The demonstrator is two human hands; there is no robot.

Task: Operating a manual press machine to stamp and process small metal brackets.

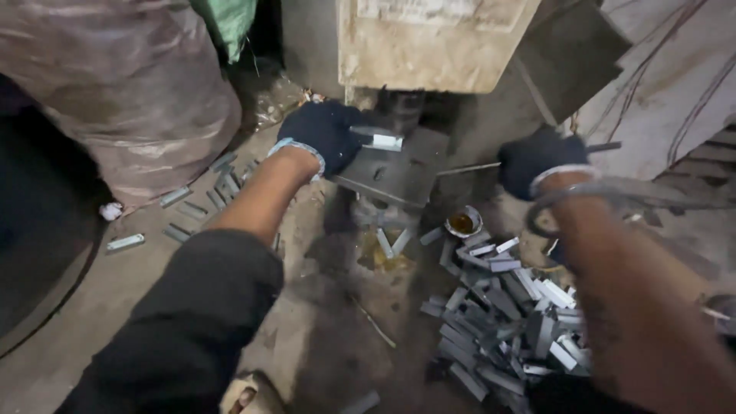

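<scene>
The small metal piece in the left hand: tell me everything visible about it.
The small metal piece is a short, flat, pale grey strip, bright where light catches it, apparently sheet metal. It lies roughly level, pinched at one end by the dark-gloved left hand, its free end pointing right over the grey press bed, below the machine's worn beige housing. Whether it rests on the bed cannot be told. It resembles the strips in the pile lower right.

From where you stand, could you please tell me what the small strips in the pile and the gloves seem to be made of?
The strips look like bare sheet metal: grey, flat, with dull glints. The gloves on the left hand and right hand look like dark knitted fabric with pale cuffs, though blur leaves that open.
</scene>
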